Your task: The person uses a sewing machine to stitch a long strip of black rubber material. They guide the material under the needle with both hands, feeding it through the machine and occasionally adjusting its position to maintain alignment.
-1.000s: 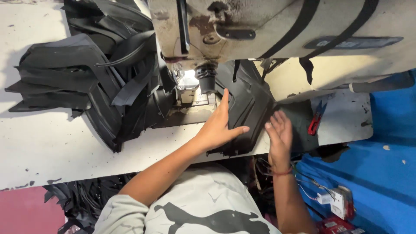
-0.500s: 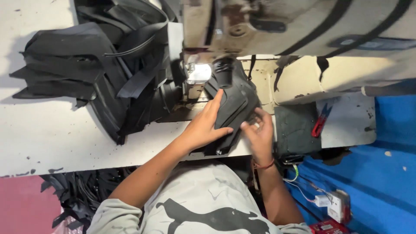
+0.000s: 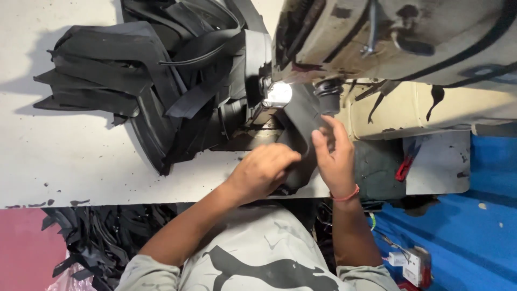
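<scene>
A view from above of a person seated at a white worktable (image 3: 64, 161), working at an industrial sewing machine (image 3: 393, 43).

The left hand (image 3: 264, 170) is curled into a loose fist, fingers folded under, and presses down on a black fabric piece (image 3: 301, 124). Whether those fingers pinch the fabric cannot be told, since they are hidden under the hand.

The right hand (image 3: 336, 156) lies just beside the left, on its far side from the pile. Its fingers are extended and close together, resting flat against the edge of the same black fabric piece, the thumb lying along the fabric. A thin red band (image 3: 346, 195) circles that wrist.

The black fabric piece stands folded between the two hands and runs away from them, up under the machine head, where a small bright lamp (image 3: 279, 94) shines just beyond the left hand's knuckles.

Further out past the left hand, a large heap of black fabric pieces and straps (image 3: 140, 81) covers the table and reaches the machine. Near the right wrist, on the outer side, a red-handled tool (image 3: 404, 168) lies on a dark panel. Below the table edge, beside the left elbow, more black scraps (image 3: 102, 242) are piled. The person wears a pale grey shirt (image 3: 258, 253) with a black print.
</scene>
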